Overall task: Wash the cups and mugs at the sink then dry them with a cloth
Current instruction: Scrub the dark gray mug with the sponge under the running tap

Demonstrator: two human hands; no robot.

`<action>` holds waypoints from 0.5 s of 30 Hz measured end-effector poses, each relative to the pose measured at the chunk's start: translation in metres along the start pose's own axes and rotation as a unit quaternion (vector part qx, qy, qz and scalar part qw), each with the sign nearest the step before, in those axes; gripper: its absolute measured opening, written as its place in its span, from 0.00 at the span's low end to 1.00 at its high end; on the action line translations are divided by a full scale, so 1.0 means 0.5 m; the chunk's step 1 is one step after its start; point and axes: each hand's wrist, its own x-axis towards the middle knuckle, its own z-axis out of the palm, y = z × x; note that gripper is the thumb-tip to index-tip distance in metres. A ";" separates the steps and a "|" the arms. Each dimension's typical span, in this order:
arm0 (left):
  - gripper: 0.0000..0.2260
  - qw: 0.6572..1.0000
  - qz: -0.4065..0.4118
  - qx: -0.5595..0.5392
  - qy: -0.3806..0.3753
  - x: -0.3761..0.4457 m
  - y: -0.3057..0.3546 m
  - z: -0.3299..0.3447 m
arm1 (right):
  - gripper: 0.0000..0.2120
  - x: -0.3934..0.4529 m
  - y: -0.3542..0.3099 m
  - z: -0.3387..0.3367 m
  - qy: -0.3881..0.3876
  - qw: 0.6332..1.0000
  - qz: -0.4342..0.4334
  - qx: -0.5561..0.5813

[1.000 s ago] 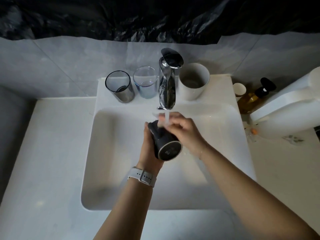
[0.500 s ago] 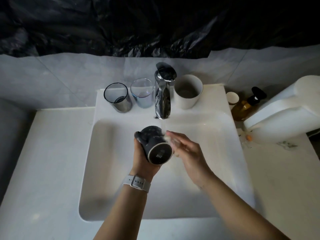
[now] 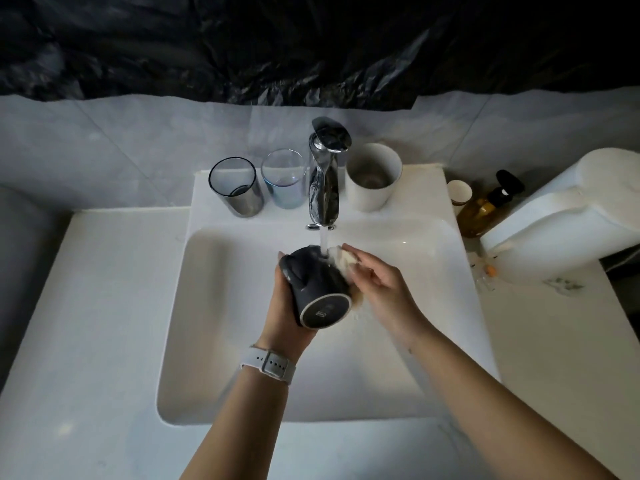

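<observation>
My left hand (image 3: pixel 285 306) grips a dark mug (image 3: pixel 317 287) over the white sink (image 3: pixel 221 306), tipped so its base faces me and its handle points upper left. Water runs from the chrome tap (image 3: pixel 323 188) onto the mug's far side. My right hand (image 3: pixel 377 280) lies against the mug's right side, fingers fairly straight, wet under the stream. On the ledge behind the basin stand a smoky glass (image 3: pixel 237 187), a clear bluish glass (image 3: pixel 284 178) and a white cup (image 3: pixel 374 176).
To the right of the sink stand a small white cup (image 3: pixel 459 192), an amber pump bottle (image 3: pixel 485 206) and a large white container (image 3: pixel 568 216). Pale counter (image 3: pixel 97 323) stretches left of the basin. Black plastic sheeting covers the wall above the tiles.
My right hand came off the top of the mug and now rubs its right side. The mug has turned so its handle shows at the upper left. The camera tilted slightly.
</observation>
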 end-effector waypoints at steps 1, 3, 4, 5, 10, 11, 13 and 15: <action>0.28 1.000 -0.003 0.004 0.002 -0.003 -0.010 0.004 | 0.14 0.011 -0.003 0.005 0.041 0.999 -0.004 -0.009; 0.29 1.000 0.007 0.026 0.001 -0.010 -0.019 0.012 | 0.11 0.024 -0.004 0.013 0.081 0.997 -0.005 -0.014; 0.30 0.999 0.016 0.031 0.003 -0.010 -0.017 0.011 | 0.10 0.018 -0.003 0.018 0.081 0.997 -0.005 -0.018; 0.30 0.999 0.030 0.037 0.006 -0.010 -0.011 0.012 | 0.09 0.005 -0.001 0.023 0.075 0.997 -0.014 -0.020; 0.33 0.974 0.127 0.174 0.073 0.007 0.015 -0.001 | 0.10 -0.002 -0.031 0.040 0.047 0.998 -0.040 0.005; 0.34 0.960 0.142 0.225 0.083 0.006 0.010 -0.001 | 0.07 0.018 -0.041 0.041 0.057 0.998 -0.005 -0.014; 0.28 0.925 0.188 0.310 0.117 0.004 -0.002 0.000 | 0.09 0.050 -0.056 0.038 0.051 0.992 0.094 -0.074; 0.23 0.880 0.246 0.393 0.105 -0.003 0.000 -0.003 | 0.16 0.054 -0.053 0.030 -0.007 0.979 0.180 -0.093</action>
